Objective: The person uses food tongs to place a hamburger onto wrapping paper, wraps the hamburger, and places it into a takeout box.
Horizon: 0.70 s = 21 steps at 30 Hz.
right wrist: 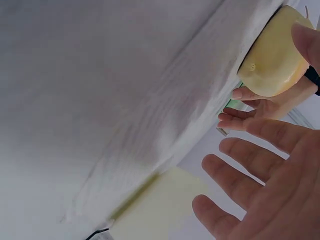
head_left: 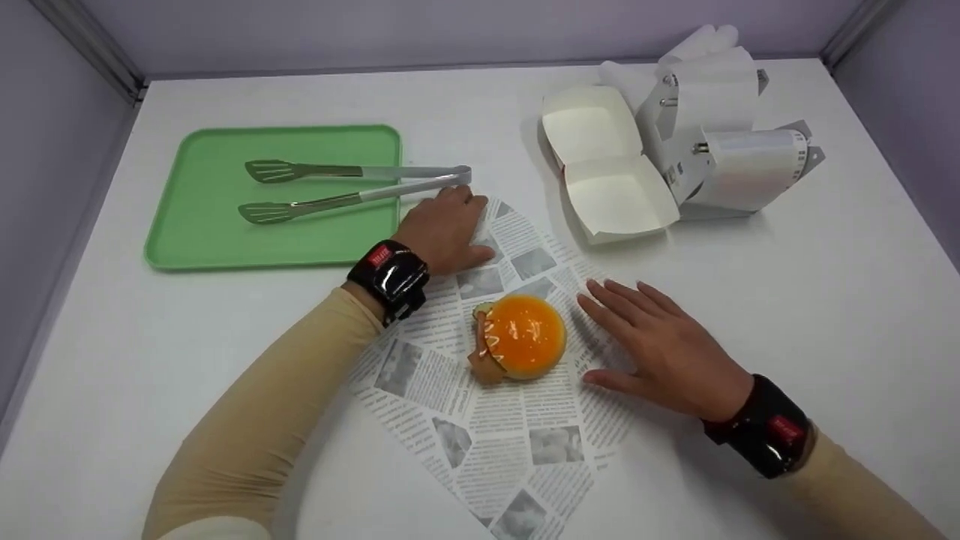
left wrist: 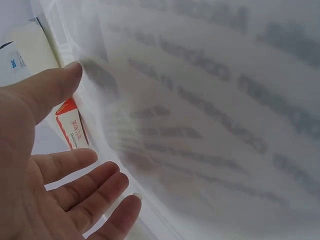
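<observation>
A toy-like hamburger [head_left: 527, 335], with a shiny orange bun and filling poking out on its left, lies on a sheet of newspaper-print wrapping paper [head_left: 551, 405]. My left hand [head_left: 444, 231] is over the paper's upper left edge, close to the tongs' [head_left: 420, 172] closed end. In the left wrist view its fingers are loosely bent and grip nothing. To the right of the hamburger, my right hand [head_left: 652, 345] is spread above the paper's right edge. In the right wrist view the fingers stand apart, with the hamburger's pale side [right wrist: 270, 60] beyond the thumb.
A green tray [head_left: 199, 240] at the back left carries the tongs' slotted heads; their handles overhang its right edge. An unfolded white burger box [head_left: 622, 195] stands at the back right. Beside it is a metal holder with white rolls [head_left: 757, 165].
</observation>
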Each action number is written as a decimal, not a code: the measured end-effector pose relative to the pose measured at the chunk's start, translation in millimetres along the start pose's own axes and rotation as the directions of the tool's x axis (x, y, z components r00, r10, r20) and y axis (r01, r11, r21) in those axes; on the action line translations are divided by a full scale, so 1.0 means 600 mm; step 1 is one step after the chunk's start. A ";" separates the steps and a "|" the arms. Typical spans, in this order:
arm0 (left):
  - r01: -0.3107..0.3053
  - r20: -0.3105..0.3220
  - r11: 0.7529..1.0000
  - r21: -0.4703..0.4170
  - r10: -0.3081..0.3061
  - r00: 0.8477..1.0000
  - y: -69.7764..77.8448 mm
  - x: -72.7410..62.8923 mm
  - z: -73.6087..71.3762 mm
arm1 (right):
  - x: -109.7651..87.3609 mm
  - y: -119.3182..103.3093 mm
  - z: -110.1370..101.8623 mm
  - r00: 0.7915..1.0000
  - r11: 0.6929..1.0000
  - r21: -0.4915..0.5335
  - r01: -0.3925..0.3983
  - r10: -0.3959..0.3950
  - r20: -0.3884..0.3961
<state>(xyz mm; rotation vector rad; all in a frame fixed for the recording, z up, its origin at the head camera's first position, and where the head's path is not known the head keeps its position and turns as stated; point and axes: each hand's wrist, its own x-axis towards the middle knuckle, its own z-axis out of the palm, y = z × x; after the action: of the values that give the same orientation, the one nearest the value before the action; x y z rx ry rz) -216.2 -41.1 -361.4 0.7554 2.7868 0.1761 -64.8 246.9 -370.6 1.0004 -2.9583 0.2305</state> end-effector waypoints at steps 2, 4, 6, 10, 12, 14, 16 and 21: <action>0.001 -0.004 1.000 0.003 -0.001 1.000 0.002 0.006 0.000 | 0.004 0.001 -0.004 1.000 1.000 -0.002 -0.006 0.006 0.012; 0.004 -0.008 1.000 0.010 -0.004 1.000 0.004 0.012 0.000 | 0.007 0.002 -0.007 1.000 1.000 0.000 -0.012 0.012 0.014; 0.015 -0.013 1.000 0.015 -0.014 1.000 0.006 0.019 -0.002 | 0.011 0.004 -0.011 1.000 1.000 0.004 -0.013 0.013 0.004; 0.039 -0.032 0.999 0.002 -0.039 0.999 0.007 0.030 -0.004 | 0.020 0.005 -0.017 1.000 1.000 0.014 -0.011 0.011 -0.010; 0.052 -0.035 0.998 -0.019 -0.053 0.998 0.008 0.033 -0.005 | 0.026 0.005 -0.019 1.000 1.000 0.018 -0.010 0.010 -0.010; 0.066 -0.033 0.997 -0.050 -0.067 0.997 0.008 0.035 -0.005 | 0.031 0.005 -0.019 1.000 1.000 0.022 -0.006 0.007 -0.008; 0.079 -0.025 0.994 -0.078 -0.081 0.996 0.010 0.036 -0.006 | 0.035 0.004 -0.019 1.000 1.000 0.024 -0.001 0.001 -0.007; 0.082 0.008 0.989 -0.124 -0.082 0.997 0.013 0.039 -0.010 | 0.036 0.003 -0.013 1.000 1.000 0.018 0.024 -0.024 -0.003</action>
<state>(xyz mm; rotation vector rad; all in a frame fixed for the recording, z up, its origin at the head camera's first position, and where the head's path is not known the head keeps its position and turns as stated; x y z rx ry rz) -233.4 -22.9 -359.2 0.6092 2.7678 0.3298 -83.5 236.7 -361.7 1.0360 -2.9456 0.2581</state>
